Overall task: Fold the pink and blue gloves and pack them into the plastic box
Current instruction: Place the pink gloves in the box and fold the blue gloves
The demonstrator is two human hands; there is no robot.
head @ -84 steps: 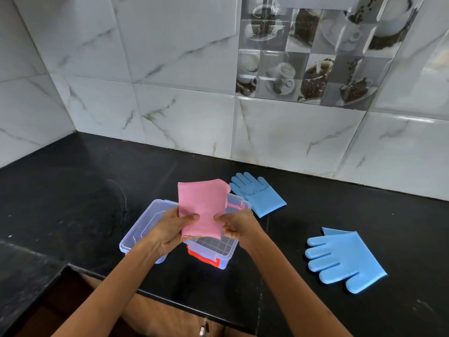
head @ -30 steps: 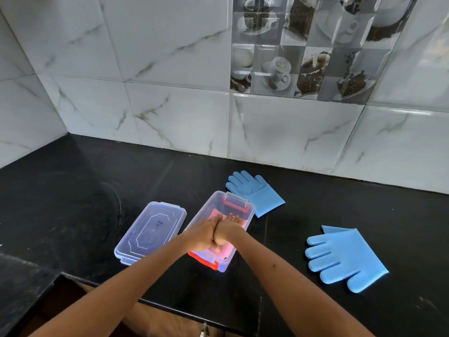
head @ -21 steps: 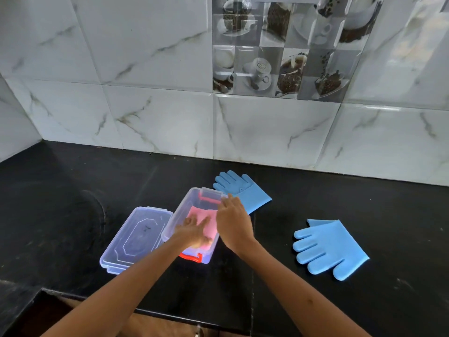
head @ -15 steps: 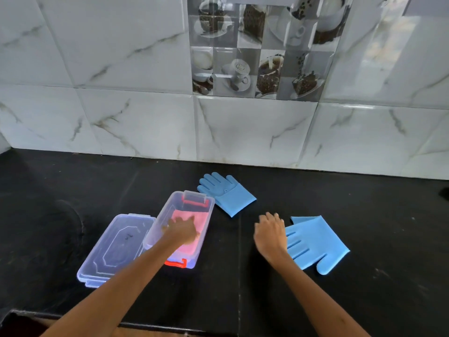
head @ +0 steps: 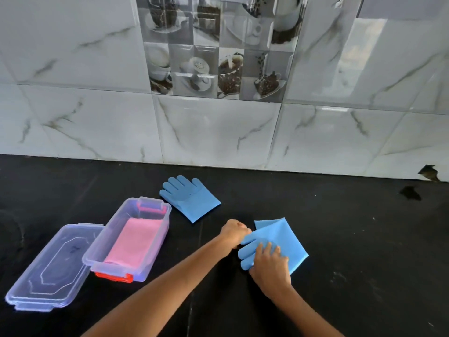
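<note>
The clear plastic box (head: 162,216) with red latches stands open on the black counter, and the folded pink gloves (head: 133,240) lie flat inside it. A blue glove (head: 192,199) lies flat just behind and to the right of the box. A second blue glove (head: 281,235) lies further right. My left hand (head: 234,232) is closed on this glove's upper finger edge. My right hand (head: 271,266) rests on top of its lower fingers, pressing them down.
The box's clear lid (head: 52,268) lies upside down to the left of the box. The marble-tiled wall (head: 218,132) runs along the back of the black counter (head: 352,263). A dark chip (head: 428,172) marks the wall's base at the far right.
Both hands put the folded pink gloves into the box and let go. My right hand, then my left, moved right onto the nearer blue glove. The camera swung right.
</note>
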